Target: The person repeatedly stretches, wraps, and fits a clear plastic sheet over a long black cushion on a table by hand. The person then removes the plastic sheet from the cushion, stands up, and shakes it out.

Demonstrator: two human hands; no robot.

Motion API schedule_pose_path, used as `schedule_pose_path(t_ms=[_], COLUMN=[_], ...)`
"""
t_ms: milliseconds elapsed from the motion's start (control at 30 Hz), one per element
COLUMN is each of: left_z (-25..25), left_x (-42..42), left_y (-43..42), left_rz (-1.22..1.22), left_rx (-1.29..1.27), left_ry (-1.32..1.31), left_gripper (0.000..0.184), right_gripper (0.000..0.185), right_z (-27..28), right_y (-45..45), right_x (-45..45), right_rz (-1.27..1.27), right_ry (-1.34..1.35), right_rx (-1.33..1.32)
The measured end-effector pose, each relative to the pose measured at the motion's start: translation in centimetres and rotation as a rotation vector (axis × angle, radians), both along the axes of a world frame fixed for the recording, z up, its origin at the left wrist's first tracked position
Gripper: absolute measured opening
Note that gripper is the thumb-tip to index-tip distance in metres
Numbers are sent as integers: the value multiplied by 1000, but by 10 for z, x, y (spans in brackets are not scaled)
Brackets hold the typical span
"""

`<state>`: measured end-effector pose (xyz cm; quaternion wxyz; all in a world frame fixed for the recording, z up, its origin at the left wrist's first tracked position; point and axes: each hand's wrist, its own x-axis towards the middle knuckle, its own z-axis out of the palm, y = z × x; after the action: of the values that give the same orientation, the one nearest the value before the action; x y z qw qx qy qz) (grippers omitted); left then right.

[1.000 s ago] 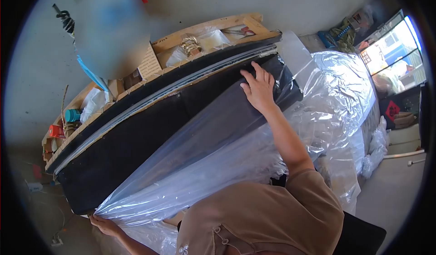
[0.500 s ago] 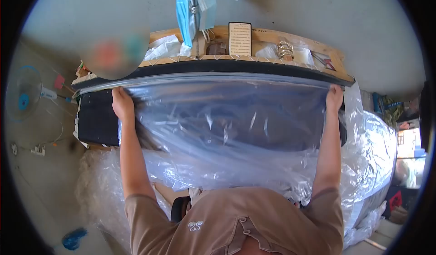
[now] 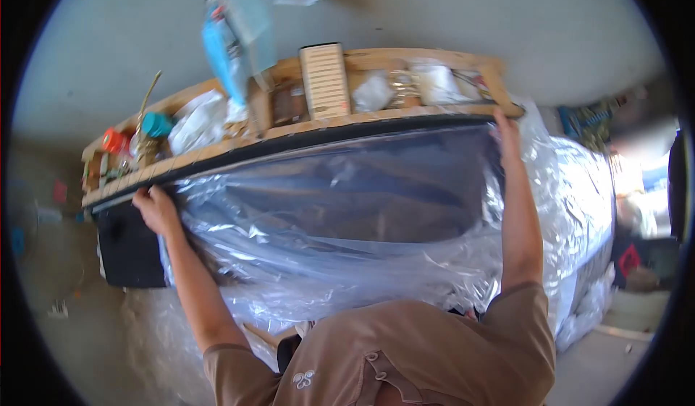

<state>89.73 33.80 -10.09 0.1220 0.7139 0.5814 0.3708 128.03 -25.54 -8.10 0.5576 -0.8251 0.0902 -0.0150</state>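
A clear plastic sheet lies stretched over a black padded board, its far edge running along a dark strip beside a wooden rack. My left hand is at the far left of the sheet, fingers closed on its edge. At the far right corner, by the end of the rack, my right hand is closed on the other end of the same edge; its fingertips are slightly blurred. More loose film falls in folds toward my body.
Along the back, the wooden rack holds a phone, an orange-red cap, a teal cap and crumpled white plastic. Blue masks hang above it. Shiny wrapped film bulges at the right.
My view has turned, so the rack now slopes down to the left. My left hand appears lower and further left; my right hand appears higher and nearer the rack's end.
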Motion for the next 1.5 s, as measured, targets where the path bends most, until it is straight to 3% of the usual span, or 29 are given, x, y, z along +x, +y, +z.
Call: schedule_pose_path(t_ms=[67, 100, 133, 167, 200, 233, 267, 333, 367, 467, 500, 567, 600, 633, 700, 767, 833, 900, 933, 1033, 1100, 1133, 1167, 1233, 1267, 1367, 1400, 1467, 1500], left_z=[-7, -8, 2, 10, 24, 41, 69, 74, 101, 83, 75, 31, 23, 24, 1, -32, -4, 35, 62, 88, 66, 39, 31, 24, 26, 13, 4, -23, -24], left_x=[-6, -5, -5, -15, -26, -36, -39, -49, -32, -25, -26, -78, -111, -146, -234, -331, -285, -178, -121, -13, 37, 53, 59, 66, 67, 45, 39, 8, -10], left_y=[-5, -20, -48, -59, -62, -60, -65, -46, -80, -117, -136, -118, -107, -97, -66, -41, -83, -150, -194, -290, -325, -335, -342, -349, -346, -290, -268, -206, -183], left_rz=[-100, -283, -363, -373, -324, -327, -189, -256, -204, -850, -919, -730, -596, -283, 19, -160, -281, -435, -693, -1154, -1613, -1727, -1668, -1437, -1251, -897, -715, -410, -370], left_rx=[90, 334, 352, 597, 586, 359, 153, 416, 667, 471, 469, 315, 412, 183, -19, -446, -503, -261, -205, -531, -532, -780, -799, -960, -1106, -1214, -1183, -949, -853], left_ry=[7, -180, -286, -220, -443, -938, -1139, -775, -272, 478, 843, 765, 663, 757, 1016, 1521, 1596, 1052, 694, 148, -108, -190, -274, -597, -823, -1191, -1319, -1264, -1216], left_gripper=[30, 24, 21, 23, 20, 17, 17, 18, 20, 17, 17, 23, 30, 38, 42, 38, 38, 27, 20, 20, 21, 20, 19, 14, 10, 12, 11, 18, 28], right_gripper=[28, 21, 19, 17, 16, 18, 19, 23, 23, 28, 28, 27, 24, 20, 23, 24, 31, 40, 46, 47, 46, 45, 46, 47, 44, 24, 23, 31, 37], right_z=[-9, 13, 9, 9, 2, 4, 1, -3, -9, -39, -32, -3, 5, 9, 3, 0, 1, 2, 8, 6, 2, 3, 10, 27, 30, -3, 12, 5, -10], right_y=[-6, 9, 10, 15, 12, 13, 9, 4, 4, 2, 6, 25, 29, 45, 69, 90, 101, 100, 95, 86, 80, 73, 58, 23, -3, -86, -84, -100, -108], right_x=[-15, -48, -68, -92, -104, -116, -119, -112, -105, -88, -96, -129, -154, -192, -261, -303, -312, -315, -311, -308, -313, -311, -299, -252, -233, -213, -224, -241, -242], right_rz=[4, -40, -14, 27, 117, 187, 228, 295, 286, 30, 27, 41, 256, 414, 653, 757, 808, 807, 841, 907, 900, 890, 876, 518, 367, 335, 387, 373, 142], right_ry=[-554, -625, -665, -691, -770, -799, -770, -685, -698, -667, -665, -83, 251, 394, 632, 517, 379, 419, 502, 581, 437, 300, 135, -888, -854, -760, -936, -868, -549], right_rx=[-433, -464, -395, -373, -452, -514, -548, -695, -685, -825, -818, 41, 406, 569, 610, 729, 671, 759, 743, 829, 847, 875, 549, -579, -792, -734, -808, -770, -672])
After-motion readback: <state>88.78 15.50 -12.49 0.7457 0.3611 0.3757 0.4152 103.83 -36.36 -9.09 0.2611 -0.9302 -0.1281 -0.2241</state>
